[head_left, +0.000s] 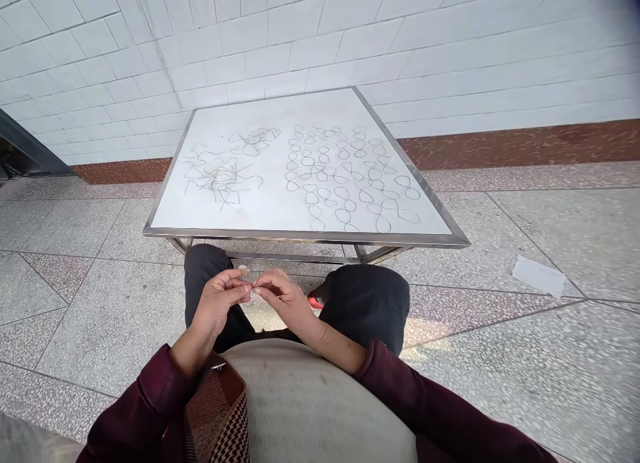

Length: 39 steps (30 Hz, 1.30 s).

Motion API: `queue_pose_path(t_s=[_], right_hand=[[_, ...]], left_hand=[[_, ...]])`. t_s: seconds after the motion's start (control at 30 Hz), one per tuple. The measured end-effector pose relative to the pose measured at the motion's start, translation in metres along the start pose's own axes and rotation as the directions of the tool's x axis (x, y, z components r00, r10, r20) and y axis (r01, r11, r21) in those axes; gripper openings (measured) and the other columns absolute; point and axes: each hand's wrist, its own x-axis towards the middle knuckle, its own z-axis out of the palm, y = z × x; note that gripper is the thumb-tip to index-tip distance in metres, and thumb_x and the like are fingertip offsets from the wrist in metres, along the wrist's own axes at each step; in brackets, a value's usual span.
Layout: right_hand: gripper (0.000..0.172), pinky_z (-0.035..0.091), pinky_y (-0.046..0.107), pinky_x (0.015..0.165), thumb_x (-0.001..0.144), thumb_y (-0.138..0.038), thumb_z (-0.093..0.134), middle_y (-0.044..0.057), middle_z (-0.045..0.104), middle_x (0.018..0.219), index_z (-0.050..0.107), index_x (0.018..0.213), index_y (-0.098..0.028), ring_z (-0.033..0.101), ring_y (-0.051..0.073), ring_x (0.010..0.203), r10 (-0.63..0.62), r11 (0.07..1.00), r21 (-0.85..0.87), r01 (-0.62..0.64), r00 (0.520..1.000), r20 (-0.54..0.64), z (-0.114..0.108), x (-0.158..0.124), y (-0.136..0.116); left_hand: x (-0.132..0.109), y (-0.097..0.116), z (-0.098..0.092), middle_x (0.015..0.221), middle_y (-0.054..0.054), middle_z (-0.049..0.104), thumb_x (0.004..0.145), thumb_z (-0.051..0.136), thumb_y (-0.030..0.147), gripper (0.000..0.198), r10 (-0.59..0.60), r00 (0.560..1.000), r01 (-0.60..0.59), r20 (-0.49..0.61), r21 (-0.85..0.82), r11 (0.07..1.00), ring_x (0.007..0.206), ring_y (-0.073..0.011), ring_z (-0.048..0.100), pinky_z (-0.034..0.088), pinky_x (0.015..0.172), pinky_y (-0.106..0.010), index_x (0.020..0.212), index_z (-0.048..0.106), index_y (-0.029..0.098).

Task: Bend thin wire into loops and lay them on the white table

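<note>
My left hand (223, 297) and my right hand (287, 301) meet above my lap, fingertips almost touching. Both are closed in a pinch on a thin dark wire (255, 284), most of which is hidden by the fingers. Beyond them, on the white tabletop (270, 213), lies a loose pile of bent wire pieces (220, 175) at the left. A second, smaller heap of wires (257, 139) sits behind it. Across the right half, many wires twisted into figure-eight loops (345, 176) are spread out in rough rows.
The low table has a metal rim (300, 235) facing my knees (367, 299). Behind it rises a white tiled wall (310, 49). A white sheet (539, 275) lies on the speckled floor (500, 356) at the right.
</note>
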Motion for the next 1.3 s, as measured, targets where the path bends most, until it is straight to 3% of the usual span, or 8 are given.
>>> queue_pose_path(t_s=[0.23, 0.4, 0.5, 0.97, 1.1, 1.3], right_hand=[[0.011, 0.05, 0.034, 0.074, 0.092, -0.026, 0.06, 0.004, 0.062, 0.086, 0.071, 0.094, -0.026, 0.06, 0.019, 0.081, -0.014, 1.0, -0.026, 0.014, 1.0, 0.013, -0.0028, 0.0011, -0.0012], [0.017, 0.046, 0.027, 0.054, 0.092, -0.036, 0.06, 0.001, 0.058, 0.083, 0.07, 0.1, -0.025, 0.05, 0.011, 0.057, 0.197, 0.961, 0.172, -0.215, 0.973, 0.119, -0.0064, 0.0028, 0.0005], [0.019, 0.044, 0.023, 0.05, 0.089, -0.038, 0.064, -0.002, 0.056, 0.078, 0.066, 0.103, -0.025, 0.049, 0.01, 0.057, 0.255, 0.909, 0.312, -0.275, 0.961, 0.105, -0.0069, 0.0032, 0.0049], [0.025, 0.041, 0.024, 0.054, 0.083, -0.045, 0.071, -0.002, 0.057, 0.078, 0.064, 0.087, -0.021, 0.045, 0.008, 0.056, 0.269, 0.871, 0.364, -0.33, 0.94, 0.21, -0.0069, 0.0047, 0.0016], [0.029, 0.038, 0.023, 0.051, 0.081, -0.048, 0.073, -0.004, 0.052, 0.071, 0.063, 0.087, -0.022, 0.042, 0.008, 0.055, 0.29, 0.824, 0.43, -0.368, 0.927, 0.239, -0.0065, 0.0055, 0.0033], [0.025, 0.037, 0.022, 0.052, 0.082, -0.044, 0.072, -0.005, 0.051, 0.07, 0.062, 0.088, -0.021, 0.042, 0.008, 0.054, 0.283, 0.855, 0.379, -0.353, 0.932, 0.227, -0.007, 0.0083, -0.0002]], left_hand=[[0.0007, 0.0029, -0.0068, 0.079, -0.003, 0.072, 0.053, 0.093, 0.027, 0.046, -0.065, 0.997, 0.064, 0.033, 0.017, 0.998, 0.073, -0.0135, 0.066, 0.055, 0.074, -0.029, 0.094, 0.074, 0.016], [-0.0003, 0.0028, -0.0067, 0.076, -0.002, 0.07, 0.056, 0.091, 0.027, 0.047, -0.049, 0.999, 0.047, 0.024, 0.074, 0.996, 0.069, -0.0119, 0.064, 0.054, 0.067, -0.026, 0.099, 0.074, 0.017], [-0.0006, 0.0024, -0.0058, 0.072, 0.0, 0.068, 0.057, 0.089, 0.028, 0.046, -0.02, 1.0, 0.019, 0.007, 0.096, 0.995, 0.068, -0.0113, 0.063, 0.053, 0.066, -0.025, 0.1, 0.074, 0.018], [-0.0036, 0.0021, -0.0058, 0.074, -0.003, 0.07, 0.062, 0.087, 0.031, 0.037, -0.02, 0.993, -0.002, 0.12, 0.18, 0.984, 0.066, -0.0124, 0.062, 0.051, 0.062, -0.024, 0.093, 0.075, 0.015], [-0.0038, 0.0037, -0.0056, 0.074, -0.004, 0.07, 0.062, 0.086, 0.031, 0.032, 0.034, 0.994, -0.055, 0.108, 0.199, 0.978, 0.066, -0.0134, 0.062, 0.05, 0.06, -0.024, 0.088, 0.075, 0.015], [-0.0031, 0.0015, -0.0015, 0.067, -0.001, 0.067, 0.066, 0.082, 0.028, 0.026, 0.126, 0.987, -0.149, 0.101, 0.269, 0.952, 0.06, -0.0112, 0.057, 0.048, 0.059, -0.024, 0.087, 0.075, 0.015]])
